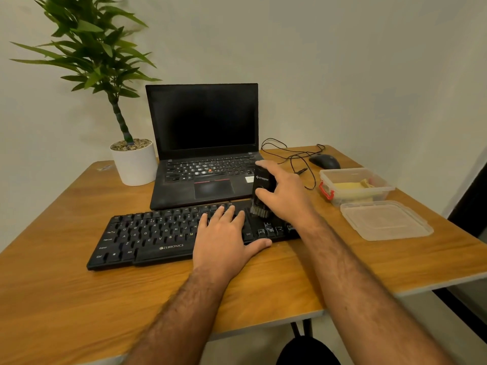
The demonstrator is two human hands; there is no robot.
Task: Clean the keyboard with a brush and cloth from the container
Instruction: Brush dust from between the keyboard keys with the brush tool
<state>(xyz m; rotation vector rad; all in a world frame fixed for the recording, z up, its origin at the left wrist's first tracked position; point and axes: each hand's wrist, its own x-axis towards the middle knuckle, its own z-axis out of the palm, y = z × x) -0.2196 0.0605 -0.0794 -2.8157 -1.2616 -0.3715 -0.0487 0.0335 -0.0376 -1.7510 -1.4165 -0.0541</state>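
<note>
Two bare hands at work over flat black plastic keyboard (163, 235) on wooden table (79, 299). Left hand (224, 235) spread flat, fingers straight, pressing keys to steady it. Right hand (284, 196) wrapped around stubby black brush (261, 191), bristles down, touching keyboard's right end. Brush likely light and rigid, best held mid-body. Right of keyboard: clear plastic container (355, 185) with soft yellow cloth (350, 187) inside, loose clear lid (384, 219) just beside.
</note>
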